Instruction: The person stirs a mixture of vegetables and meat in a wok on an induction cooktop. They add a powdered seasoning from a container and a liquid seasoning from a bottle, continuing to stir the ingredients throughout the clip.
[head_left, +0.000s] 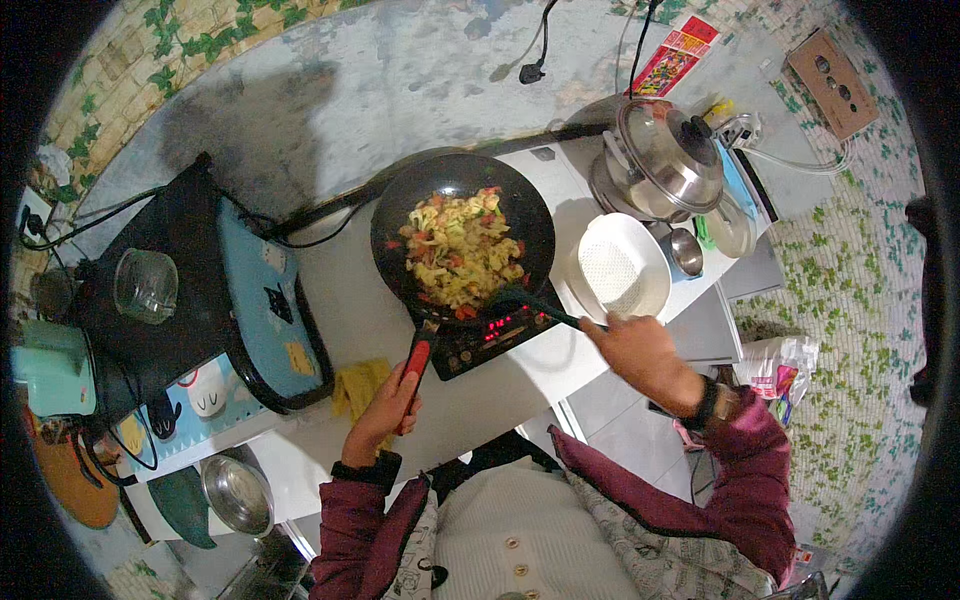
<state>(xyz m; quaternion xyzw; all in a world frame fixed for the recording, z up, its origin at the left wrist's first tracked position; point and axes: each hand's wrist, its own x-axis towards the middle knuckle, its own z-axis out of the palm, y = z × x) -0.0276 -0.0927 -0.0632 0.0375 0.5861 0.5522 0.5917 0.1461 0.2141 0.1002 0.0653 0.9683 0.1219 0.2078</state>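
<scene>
A black wok (390, 225) sits on an induction cooker (480, 341) whose display glows red. Inside lies a heap of cooked yellowish pieces, perhaps cauliflower or egg, with red bits (461, 244). My left hand (386, 405) grips the wok's red and black handle (421, 356). In my right hand (641, 356) is a dark spatula (536, 300), its head down among the food at the wok's near right side. Just beyond that hand stands a white oval colander basket (619, 262), nested in a white basin.
A lidded steel steamer pot (664, 165) stands at the back right beside a small metal cup (685, 251). A yellow cloth (360, 386) lies left of my left hand. Farther left are a black appliance with a blue patterned front (262, 300), a clear bowl (146, 285) and a steel bowl (238, 495).
</scene>
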